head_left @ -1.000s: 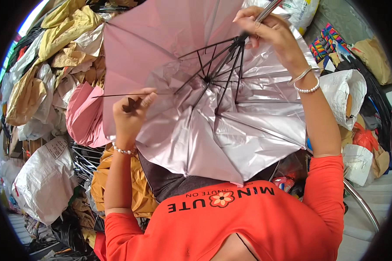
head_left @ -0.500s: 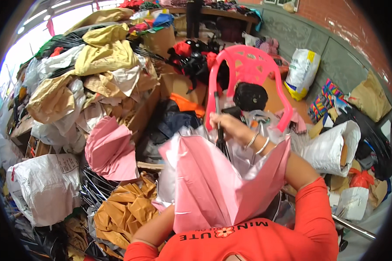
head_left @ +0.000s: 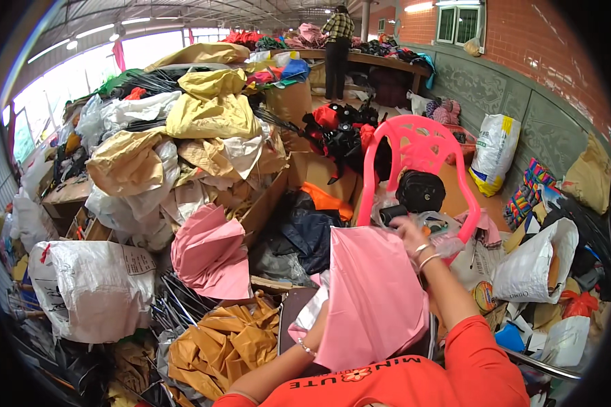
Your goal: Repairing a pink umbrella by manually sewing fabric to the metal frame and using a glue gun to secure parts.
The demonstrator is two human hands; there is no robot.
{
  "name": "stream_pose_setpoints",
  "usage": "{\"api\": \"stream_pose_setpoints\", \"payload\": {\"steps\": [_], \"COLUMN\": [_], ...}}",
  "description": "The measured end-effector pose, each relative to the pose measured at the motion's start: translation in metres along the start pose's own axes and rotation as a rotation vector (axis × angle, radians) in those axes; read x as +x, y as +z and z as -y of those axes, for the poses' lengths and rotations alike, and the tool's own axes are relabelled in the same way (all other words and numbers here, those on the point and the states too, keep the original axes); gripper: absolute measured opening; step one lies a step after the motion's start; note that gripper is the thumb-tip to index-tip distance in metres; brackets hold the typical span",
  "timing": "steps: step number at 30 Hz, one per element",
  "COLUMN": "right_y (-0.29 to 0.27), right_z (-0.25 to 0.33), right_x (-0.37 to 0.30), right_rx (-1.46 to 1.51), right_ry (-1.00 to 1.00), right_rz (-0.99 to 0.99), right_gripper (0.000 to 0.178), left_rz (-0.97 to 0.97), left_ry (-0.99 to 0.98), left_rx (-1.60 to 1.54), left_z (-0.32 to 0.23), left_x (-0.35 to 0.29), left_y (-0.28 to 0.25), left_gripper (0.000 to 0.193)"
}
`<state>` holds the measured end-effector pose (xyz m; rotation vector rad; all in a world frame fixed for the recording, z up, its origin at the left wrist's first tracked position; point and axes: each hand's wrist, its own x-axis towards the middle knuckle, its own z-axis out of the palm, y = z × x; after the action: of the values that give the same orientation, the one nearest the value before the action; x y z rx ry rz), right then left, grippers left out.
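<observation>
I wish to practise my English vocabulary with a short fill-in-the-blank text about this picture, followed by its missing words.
The pink fabric umbrella canopy hides the fingers of the person's ____ hand. A rounded black bag is in front of the backrest of a bright pink plastic ____. Near the green-grey wall, a white sack is coloured ____ at its lower end.

Missing words: left; chair; yellow.

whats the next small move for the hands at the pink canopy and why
Perhaps draw the pink canopy inward with the left hand: it looks partly spread, that hand is at its left edge, partly hidden, and the right hand is near its upper right corner.
</observation>
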<state>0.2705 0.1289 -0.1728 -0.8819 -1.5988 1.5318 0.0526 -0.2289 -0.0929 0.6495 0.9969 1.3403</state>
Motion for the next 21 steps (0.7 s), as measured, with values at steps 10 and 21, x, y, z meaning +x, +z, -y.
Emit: {"api": "stream_pose_setpoints", "payload": {"steps": [10, 21], "right_y": [0.16, 0.03], "right_z": [0.281, 0.109], "right_x": [-0.149, -0.138], "right_rx": [-1.049, -1.111], "right_ry": [-0.963, -0.617], "right_rz": [0.482, 0.366], "right_gripper": [0.033, 0.008], "left_rz": [0.159, 0.273], "left_ry": [0.019, -0.249], "left_rx": [0.2, 0.223], "left_z": [0.015, 0.02], "left_x": [0.027, 0.061], "left_y": [0.057, -0.006], "left_gripper": [0.028, 0.031]}}
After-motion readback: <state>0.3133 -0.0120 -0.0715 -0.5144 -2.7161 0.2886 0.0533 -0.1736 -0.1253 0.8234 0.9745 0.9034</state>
